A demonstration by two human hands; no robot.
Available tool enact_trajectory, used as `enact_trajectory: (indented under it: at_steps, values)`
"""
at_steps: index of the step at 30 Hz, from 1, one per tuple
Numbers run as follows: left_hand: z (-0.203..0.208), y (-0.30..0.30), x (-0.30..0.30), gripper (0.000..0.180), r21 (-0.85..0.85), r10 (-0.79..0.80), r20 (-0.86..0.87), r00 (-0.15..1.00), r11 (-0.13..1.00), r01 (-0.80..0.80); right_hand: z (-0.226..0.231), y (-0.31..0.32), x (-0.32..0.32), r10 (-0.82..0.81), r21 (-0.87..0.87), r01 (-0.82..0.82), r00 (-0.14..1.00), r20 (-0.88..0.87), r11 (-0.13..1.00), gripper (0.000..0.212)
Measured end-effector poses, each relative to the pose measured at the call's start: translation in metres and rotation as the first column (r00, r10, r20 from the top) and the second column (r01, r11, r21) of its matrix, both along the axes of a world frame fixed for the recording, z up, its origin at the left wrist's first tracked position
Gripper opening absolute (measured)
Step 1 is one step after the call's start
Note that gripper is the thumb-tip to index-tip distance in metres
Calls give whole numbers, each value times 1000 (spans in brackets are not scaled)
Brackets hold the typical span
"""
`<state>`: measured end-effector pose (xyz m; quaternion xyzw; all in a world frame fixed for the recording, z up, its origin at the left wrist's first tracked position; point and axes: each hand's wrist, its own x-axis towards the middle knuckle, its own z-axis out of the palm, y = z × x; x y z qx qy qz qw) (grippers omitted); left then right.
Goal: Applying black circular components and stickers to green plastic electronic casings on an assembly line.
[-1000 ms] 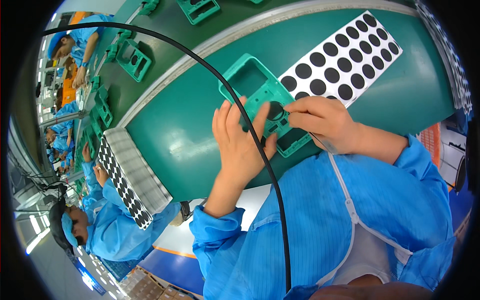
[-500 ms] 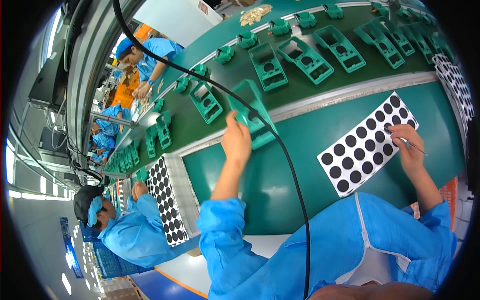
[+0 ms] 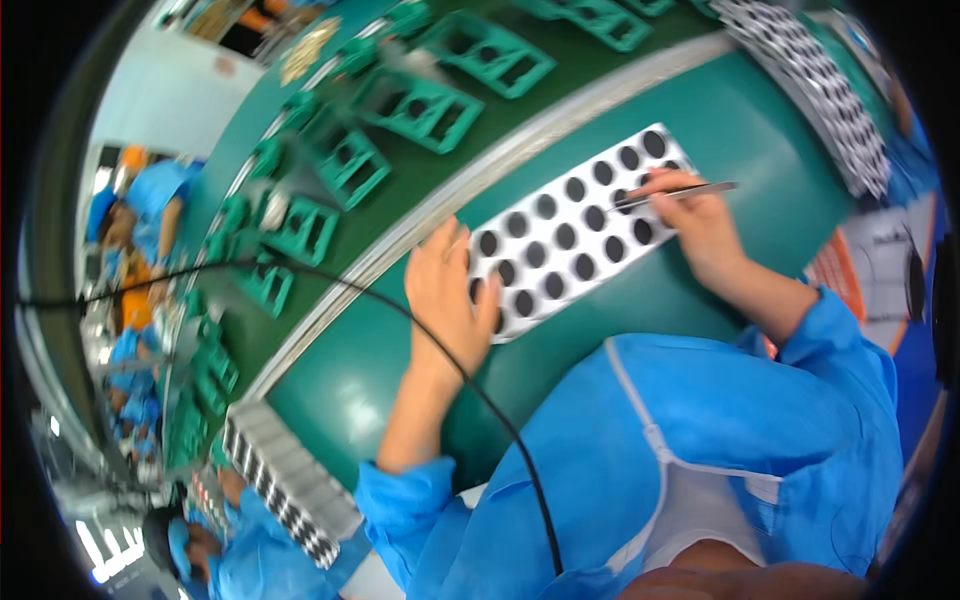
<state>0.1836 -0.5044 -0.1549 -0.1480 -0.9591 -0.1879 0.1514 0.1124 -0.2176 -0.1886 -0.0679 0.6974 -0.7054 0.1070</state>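
A white sheet with rows of black round stickers (image 3: 567, 237) lies at a slant on the green worktop. My left hand (image 3: 445, 305) rests at the sheet's left end, its thumb over the edge and the fingers stretched out. It grips nothing that I can see. My right hand (image 3: 700, 225) is closed on metal tweezers (image 3: 712, 189), whose tips point left over a black sticker near the sheet's right end. Whether the tips touch that sticker I cannot tell.
Beyond a metal rail (image 3: 500, 150), green plastic housings (image 3: 425, 108) sit on the belt. Stacks of sticker sheets stand at the left (image 3: 290, 480) and far right (image 3: 815, 90). A black cable (image 3: 490, 405) hangs across the view. Co-workers in blue sit to the left.
My left hand has left a green plastic housing at the belt and come onto the sticker sheet. My right hand keeps the tweezers over the sheet. The view has turned.
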Motion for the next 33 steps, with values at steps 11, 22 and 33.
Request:
enact_trajectory:
  at_steps: [11,22,33]
  values:
    - [-5,95,1,55,-38,-206,33,978,978,207,20,17,-12,-47,-200,46,999,3,979,13]
    - [-20,133,-39,49,60,-243,-22,970,968,244,-8,59,-57,10,-152,-10,1000,3,988,10]
    - [-37,167,-48,51,-134,-52,41,998,989,57,-7,59,-54,101,-33,-101,995,2,994,11]
